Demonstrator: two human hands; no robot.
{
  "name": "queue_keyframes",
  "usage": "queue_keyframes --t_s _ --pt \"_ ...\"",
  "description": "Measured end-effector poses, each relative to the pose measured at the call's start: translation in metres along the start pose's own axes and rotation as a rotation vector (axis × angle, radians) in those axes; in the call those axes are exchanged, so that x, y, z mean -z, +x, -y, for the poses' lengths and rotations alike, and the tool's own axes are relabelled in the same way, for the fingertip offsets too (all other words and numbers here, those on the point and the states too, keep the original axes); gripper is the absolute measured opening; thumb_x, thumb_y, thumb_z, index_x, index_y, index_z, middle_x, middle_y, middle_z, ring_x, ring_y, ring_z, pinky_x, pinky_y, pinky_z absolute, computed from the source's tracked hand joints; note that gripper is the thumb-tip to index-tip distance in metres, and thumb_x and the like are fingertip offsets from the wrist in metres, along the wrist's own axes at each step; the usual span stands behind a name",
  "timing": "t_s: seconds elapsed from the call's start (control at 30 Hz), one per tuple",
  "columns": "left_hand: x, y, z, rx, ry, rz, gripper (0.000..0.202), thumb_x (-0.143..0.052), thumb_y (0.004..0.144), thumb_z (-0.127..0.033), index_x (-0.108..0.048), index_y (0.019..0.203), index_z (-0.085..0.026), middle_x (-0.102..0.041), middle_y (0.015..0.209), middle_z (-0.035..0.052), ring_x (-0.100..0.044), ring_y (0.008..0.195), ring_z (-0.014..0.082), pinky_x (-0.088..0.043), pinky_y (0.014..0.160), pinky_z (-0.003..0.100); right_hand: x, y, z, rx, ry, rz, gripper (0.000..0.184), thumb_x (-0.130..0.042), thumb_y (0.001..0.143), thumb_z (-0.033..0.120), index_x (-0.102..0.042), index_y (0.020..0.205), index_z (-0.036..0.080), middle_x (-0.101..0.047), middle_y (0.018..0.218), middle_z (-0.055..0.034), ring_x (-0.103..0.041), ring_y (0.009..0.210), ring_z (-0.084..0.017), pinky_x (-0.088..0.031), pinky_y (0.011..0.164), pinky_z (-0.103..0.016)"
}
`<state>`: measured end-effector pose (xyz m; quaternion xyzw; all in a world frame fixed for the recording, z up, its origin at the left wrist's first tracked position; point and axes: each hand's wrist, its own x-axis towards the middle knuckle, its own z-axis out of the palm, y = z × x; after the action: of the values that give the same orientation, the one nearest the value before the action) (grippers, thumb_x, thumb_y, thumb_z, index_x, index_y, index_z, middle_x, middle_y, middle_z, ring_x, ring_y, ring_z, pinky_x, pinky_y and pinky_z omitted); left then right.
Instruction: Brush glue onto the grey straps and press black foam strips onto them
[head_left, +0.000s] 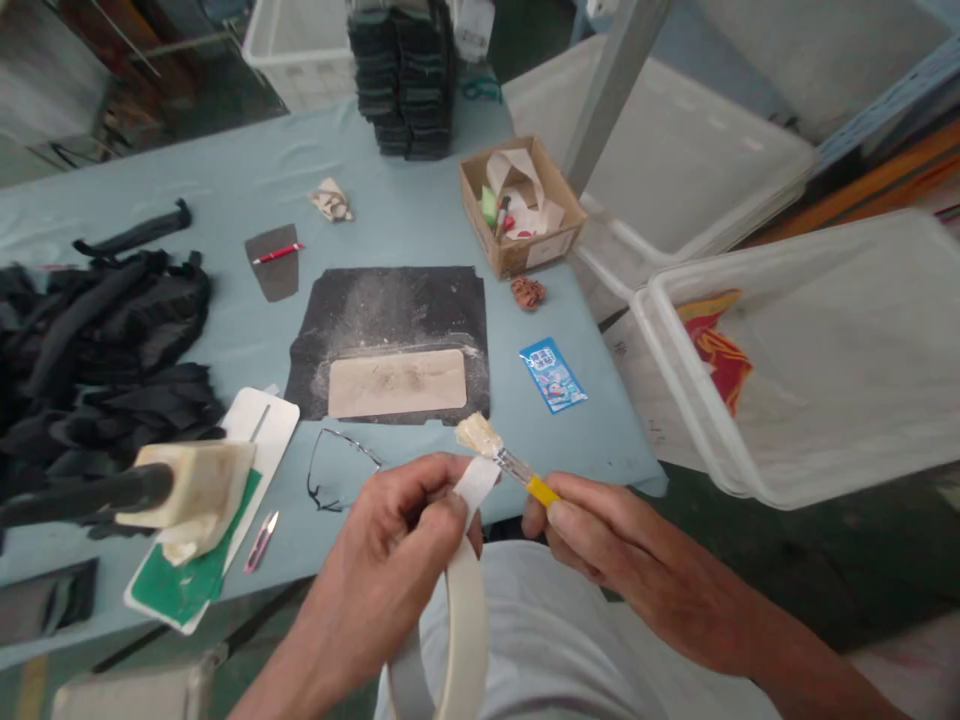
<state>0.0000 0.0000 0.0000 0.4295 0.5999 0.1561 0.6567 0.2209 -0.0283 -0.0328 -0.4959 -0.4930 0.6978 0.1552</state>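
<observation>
left hand (390, 560) pinches white strip (466, 610) near its end | right hand (600, 545) grips yellow-handled brush (541, 490), bristles beside the strip end, just off the table's (420, 230) near edge | step: likely brushing the strip end | next calls for a steady strip and a light stroke

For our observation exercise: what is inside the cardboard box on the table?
The cardboard box holds curled white paper strips, a green item and a pen-like stick. Its floor and anything beneath them are covered.
</observation>
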Motion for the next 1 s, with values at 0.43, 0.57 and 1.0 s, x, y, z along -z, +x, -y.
queue_keyframes --t_s 0.43,0.57,1.0 --pt "-0.005 -0.002 -0.001 -0.063 -0.083 0.011 0.022 -0.056 0.089 -0.037 -0.061 0.074 -0.021 -0.047 0.056 -0.0062 -0.034 0.047 0.0079 -0.028 0.045 0.02 -0.004 0.006 -0.001 -0.043 -0.157 -0.035 0.041 -0.042 0.106 0.057 -0.047 0.083 0.023 -0.048 0.074 0.0029 -0.045 0.07 -0.015 -0.034 0.064 -0.029" --pt "-0.006 0.001 0.001 -0.063 -0.077 0.013 0.021 -0.056 0.09 -0.036 -0.062 0.077 -0.021 -0.049 0.059 -0.0059 -0.036 0.048 0.0082 -0.029 0.046 0.021 -0.004 0.01 0.0 -0.036 -0.08 -0.004 0.039 -0.047 0.105 0.052 -0.044 0.08 0.022 -0.039 0.067 0.0062 -0.038 0.062 -0.011 -0.029 0.058 -0.026" --pt "0.003 0.003 0.015 -0.009 -0.176 0.107 0.025 -0.054 0.094 -0.042 -0.064 0.089 -0.02 -0.05 0.065 -0.0037 -0.04 0.055 0.0108 -0.032 0.053 0.023 0.003 0.012 0.0 -0.005 0.12 0.121 0.041 -0.049 0.106 0.056 -0.061 0.102 0.017 -0.05 0.065 0.0058 -0.043 0.058 -0.009 -0.033 0.055 -0.022"
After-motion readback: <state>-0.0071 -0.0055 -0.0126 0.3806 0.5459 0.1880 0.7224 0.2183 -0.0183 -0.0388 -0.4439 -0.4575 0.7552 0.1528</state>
